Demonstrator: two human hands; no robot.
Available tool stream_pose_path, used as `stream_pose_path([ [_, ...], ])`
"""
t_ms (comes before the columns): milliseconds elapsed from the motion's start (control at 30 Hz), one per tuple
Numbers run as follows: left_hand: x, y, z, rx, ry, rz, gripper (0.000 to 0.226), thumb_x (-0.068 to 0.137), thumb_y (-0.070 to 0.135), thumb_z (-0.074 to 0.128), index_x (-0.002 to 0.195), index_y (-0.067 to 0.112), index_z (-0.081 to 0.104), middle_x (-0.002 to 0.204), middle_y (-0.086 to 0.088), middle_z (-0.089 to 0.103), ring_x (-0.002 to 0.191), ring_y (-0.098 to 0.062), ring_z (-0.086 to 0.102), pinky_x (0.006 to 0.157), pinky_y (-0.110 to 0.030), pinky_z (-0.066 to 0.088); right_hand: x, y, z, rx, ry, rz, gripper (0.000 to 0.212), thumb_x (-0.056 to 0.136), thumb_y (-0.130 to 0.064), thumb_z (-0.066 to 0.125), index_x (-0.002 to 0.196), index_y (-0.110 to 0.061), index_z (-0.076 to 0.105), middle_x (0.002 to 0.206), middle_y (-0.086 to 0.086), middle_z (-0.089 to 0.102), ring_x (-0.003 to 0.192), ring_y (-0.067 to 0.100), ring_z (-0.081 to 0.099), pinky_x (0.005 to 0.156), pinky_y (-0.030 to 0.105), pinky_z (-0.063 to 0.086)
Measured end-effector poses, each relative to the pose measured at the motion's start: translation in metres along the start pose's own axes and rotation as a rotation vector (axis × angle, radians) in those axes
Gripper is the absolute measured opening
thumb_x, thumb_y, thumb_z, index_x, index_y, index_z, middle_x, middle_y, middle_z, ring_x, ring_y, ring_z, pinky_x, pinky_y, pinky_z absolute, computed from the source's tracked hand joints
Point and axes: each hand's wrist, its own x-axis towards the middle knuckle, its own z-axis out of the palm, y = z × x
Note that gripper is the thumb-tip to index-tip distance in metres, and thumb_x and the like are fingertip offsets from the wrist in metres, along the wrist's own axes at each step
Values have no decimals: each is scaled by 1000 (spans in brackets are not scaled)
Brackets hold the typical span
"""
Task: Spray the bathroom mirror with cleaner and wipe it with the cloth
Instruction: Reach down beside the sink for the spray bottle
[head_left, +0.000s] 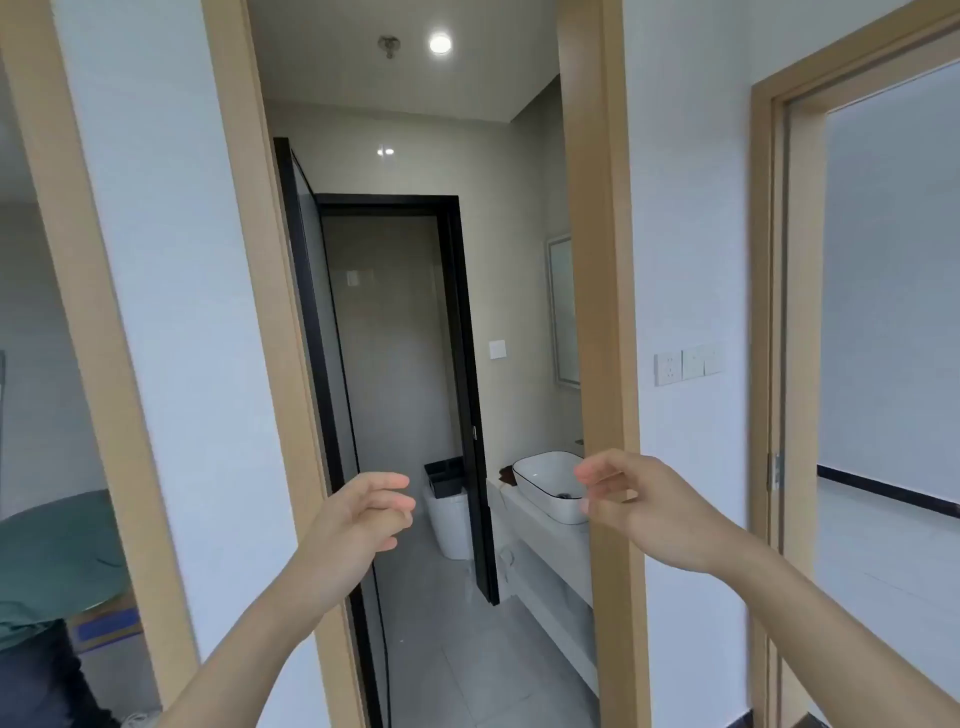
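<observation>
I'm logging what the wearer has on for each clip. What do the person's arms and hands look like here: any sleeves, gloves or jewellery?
Both forearms are bare as far as the picture shows, with no sleeve edge in view. The left hand and the right hand wear no gloves. No watch, bracelet or ring shows on either wrist or on the fingers, though the picture is slightly blurred.

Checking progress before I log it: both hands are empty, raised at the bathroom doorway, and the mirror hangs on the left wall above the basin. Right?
Not quite. In the head view the mirror hangs on the right wall above the basin. Left hand and right hand are indeed empty.
</observation>
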Motion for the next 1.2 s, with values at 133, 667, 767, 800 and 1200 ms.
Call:
stream_pose_path([
  [133,45,-22,11,-7,-18,-14,28,90,12,62,112,28,65,102,5,74,104,-11,67,94,-36,54,36,21,4,-17,-15,23,22,92,-29,68,112,-35,62,120,-18,61,107,-4,61,97,29,51],
  [667,236,-76,90,-73,88,-82,29,87,9,65,114,18,63,104,-6,72,96,-22,71,89,-38,57,250,130,-2,-10,-101,-48,15,92,-27,68,104,-36,66,112,-18,68,97,-9,65,90,22,49],
  [767,269,-97,84,-70,121,-126,45,69,23,63,114,18,64,104,-7,73,97,-23,71,88,-38,57,292,155,23,30,-130,-40,17,92,-25,69,107,-32,68,114,-16,67,96,-8,65,87,19,48],
  [800,280,-104,82,-71,128,-139,47,67,23,63,114,18,64,104,-7,73,97,-24,71,87,-37,57,307,163,33,34,-136,-40,17,92,-24,69,108,-30,68,114,-16,67,96,-7,65,86,16,46],
  [1200,447,-201,38,-68,57,-188,28,93,1,56,115,17,63,108,-9,71,90,-22,73,89,-37,56,480,202,110,100,6,24,12,92,-8,66,98,-16,73,87,-9,72,70,-2,63,59,4,43],
])
